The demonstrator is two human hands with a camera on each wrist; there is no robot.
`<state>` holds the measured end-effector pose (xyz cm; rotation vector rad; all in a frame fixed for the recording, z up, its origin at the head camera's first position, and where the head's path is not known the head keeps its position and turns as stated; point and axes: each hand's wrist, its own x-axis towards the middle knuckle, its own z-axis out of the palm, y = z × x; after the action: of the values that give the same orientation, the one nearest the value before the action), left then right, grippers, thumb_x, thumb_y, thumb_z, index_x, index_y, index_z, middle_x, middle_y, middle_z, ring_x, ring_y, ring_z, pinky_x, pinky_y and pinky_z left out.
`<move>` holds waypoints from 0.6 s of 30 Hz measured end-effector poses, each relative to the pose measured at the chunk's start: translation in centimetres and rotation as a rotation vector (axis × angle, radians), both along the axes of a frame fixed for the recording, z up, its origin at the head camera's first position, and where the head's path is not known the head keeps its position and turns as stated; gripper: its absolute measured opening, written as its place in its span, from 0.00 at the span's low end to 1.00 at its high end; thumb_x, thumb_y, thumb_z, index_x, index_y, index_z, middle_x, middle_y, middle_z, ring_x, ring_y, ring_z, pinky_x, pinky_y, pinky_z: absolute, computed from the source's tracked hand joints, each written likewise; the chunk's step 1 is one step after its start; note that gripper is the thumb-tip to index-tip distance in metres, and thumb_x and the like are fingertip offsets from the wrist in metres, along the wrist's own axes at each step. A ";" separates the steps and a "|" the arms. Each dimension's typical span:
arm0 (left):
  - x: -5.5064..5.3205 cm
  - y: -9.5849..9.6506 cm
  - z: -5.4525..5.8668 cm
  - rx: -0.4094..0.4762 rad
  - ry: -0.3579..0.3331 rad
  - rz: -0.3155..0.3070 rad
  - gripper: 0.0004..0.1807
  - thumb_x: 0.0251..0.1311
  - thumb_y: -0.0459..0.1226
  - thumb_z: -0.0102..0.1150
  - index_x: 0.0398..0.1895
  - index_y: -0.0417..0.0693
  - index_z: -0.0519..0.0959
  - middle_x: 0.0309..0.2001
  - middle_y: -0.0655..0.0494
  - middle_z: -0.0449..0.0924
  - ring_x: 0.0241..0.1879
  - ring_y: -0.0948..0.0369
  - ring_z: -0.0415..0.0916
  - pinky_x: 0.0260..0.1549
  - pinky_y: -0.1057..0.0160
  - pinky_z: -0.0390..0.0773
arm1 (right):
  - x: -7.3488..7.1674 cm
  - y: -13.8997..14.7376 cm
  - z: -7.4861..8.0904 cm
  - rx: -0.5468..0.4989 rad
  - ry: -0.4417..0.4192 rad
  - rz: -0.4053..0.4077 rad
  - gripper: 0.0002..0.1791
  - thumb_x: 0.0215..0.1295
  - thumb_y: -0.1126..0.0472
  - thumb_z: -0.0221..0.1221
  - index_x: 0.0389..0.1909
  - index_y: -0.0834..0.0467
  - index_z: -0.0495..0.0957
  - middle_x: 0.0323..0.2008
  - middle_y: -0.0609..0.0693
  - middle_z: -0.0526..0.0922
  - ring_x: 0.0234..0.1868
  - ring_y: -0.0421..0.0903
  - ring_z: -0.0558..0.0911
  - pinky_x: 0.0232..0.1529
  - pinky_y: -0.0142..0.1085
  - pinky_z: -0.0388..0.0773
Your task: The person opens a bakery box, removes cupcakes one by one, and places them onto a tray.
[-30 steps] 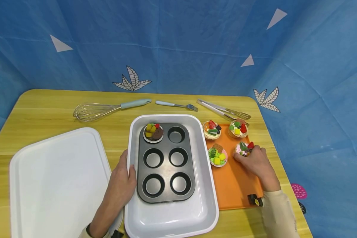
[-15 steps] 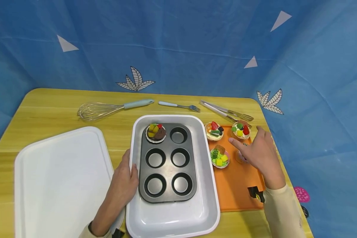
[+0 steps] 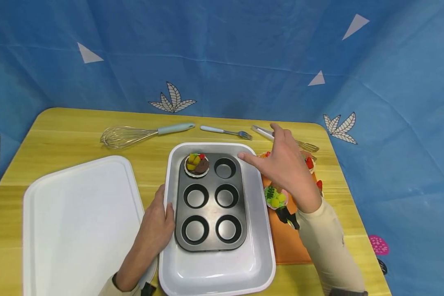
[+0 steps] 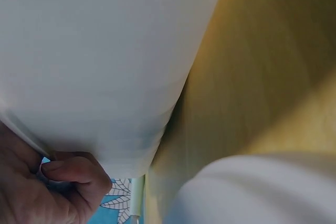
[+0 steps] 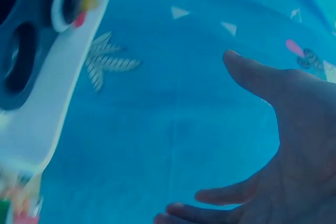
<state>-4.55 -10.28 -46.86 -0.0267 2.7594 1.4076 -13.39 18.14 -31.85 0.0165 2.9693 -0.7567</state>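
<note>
My left hand (image 3: 157, 224) grips the left rim of a deep white tray (image 3: 222, 273); its curled thumb and fingers at the rim show in the left wrist view. Inside this tray lies a dark six-cup muffin tin (image 3: 212, 209), with a fruit-topped tartlet (image 3: 197, 165) in its far left cup. My right hand (image 3: 286, 166) hovers above the tray's right rim with thumb and fingers spread, holding nothing. Below it, an orange tray (image 3: 290, 246) bears several tartlets. One tartlet with green and yellow toppings (image 3: 275, 198) shows clearly; the others are partly hidden by the hand.
A whisk (image 3: 127, 137), a fork (image 3: 225, 132) and tongs (image 3: 306, 146) lie along the table's far edge. A flat white tray (image 3: 83, 230) lies at the left. Blue cloth (image 3: 222, 61) with leaf prints hangs behind the table (image 3: 70, 127).
My right hand has let go of a tartlet on the orange tray, opened, and moved up and left toward the deep white tray. My left hand keeps its grip on the rim.
</note>
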 end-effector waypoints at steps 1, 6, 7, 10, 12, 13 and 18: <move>0.0 0.0 0.0 -0.001 0.001 0.000 0.29 0.72 0.32 0.45 0.74 0.37 0.55 0.62 0.32 0.71 0.61 0.41 0.72 0.57 0.38 0.72 | -0.3 -0.6 0.2 -0.013 -0.003 0.016 0.68 0.47 0.20 0.60 0.79 0.59 0.48 0.72 0.63 0.59 0.66 0.61 0.66 0.62 0.63 0.66; 0.0 0.0 0.0 -0.002 -0.001 0.001 0.29 0.72 0.32 0.45 0.74 0.37 0.55 0.62 0.32 0.72 0.60 0.41 0.73 0.55 0.38 0.73 | -1.7 -3.6 0.2 -0.026 -0.033 0.109 0.64 0.47 0.22 0.64 0.76 0.58 0.54 0.70 0.58 0.62 0.65 0.56 0.69 0.61 0.57 0.69; 0.0 0.0 0.1 -0.003 -0.004 0.003 0.29 0.72 0.32 0.45 0.74 0.37 0.55 0.62 0.32 0.72 0.60 0.41 0.73 0.55 0.38 0.73 | -2.1 -4.2 -0.1 -0.014 -0.042 0.128 0.64 0.46 0.22 0.64 0.76 0.58 0.55 0.70 0.58 0.63 0.64 0.55 0.70 0.60 0.55 0.71; 0.0 0.0 0.1 -0.002 -0.010 0.005 0.29 0.72 0.32 0.45 0.75 0.37 0.55 0.63 0.33 0.71 0.61 0.41 0.72 0.56 0.38 0.73 | -3.0 -5.9 -1.0 0.027 -0.075 0.185 0.63 0.47 0.23 0.64 0.75 0.59 0.56 0.69 0.59 0.64 0.63 0.55 0.70 0.60 0.52 0.72; 0.0 0.0 0.1 0.001 -0.011 0.007 0.30 0.72 0.32 0.45 0.75 0.37 0.55 0.63 0.33 0.71 0.61 0.41 0.72 0.56 0.38 0.73 | -3.5 -6.9 -1.8 0.051 -0.094 0.207 0.63 0.47 0.23 0.64 0.76 0.59 0.56 0.69 0.60 0.64 0.63 0.56 0.71 0.60 0.51 0.72; -0.1 0.0 0.1 0.002 -0.011 0.006 0.30 0.72 0.32 0.45 0.75 0.37 0.54 0.64 0.32 0.71 0.62 0.41 0.72 0.56 0.38 0.73 | -3.7 -7.3 -2.3 0.059 -0.102 0.214 0.64 0.47 0.23 0.65 0.76 0.59 0.56 0.69 0.61 0.64 0.62 0.56 0.71 0.60 0.51 0.72; 0.0 -0.1 0.1 -0.002 0.002 0.011 0.30 0.71 0.31 0.46 0.75 0.36 0.55 0.63 0.32 0.71 0.61 0.41 0.72 0.56 0.39 0.73 | -4.4 -8.9 -4.2 0.101 -0.129 0.250 0.63 0.46 0.25 0.67 0.74 0.63 0.59 0.68 0.64 0.66 0.63 0.58 0.72 0.58 0.51 0.75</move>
<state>-4.52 -10.43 -46.77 -0.0402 2.7665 1.4081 -17.83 9.23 -36.05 -0.2834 2.8113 -0.5521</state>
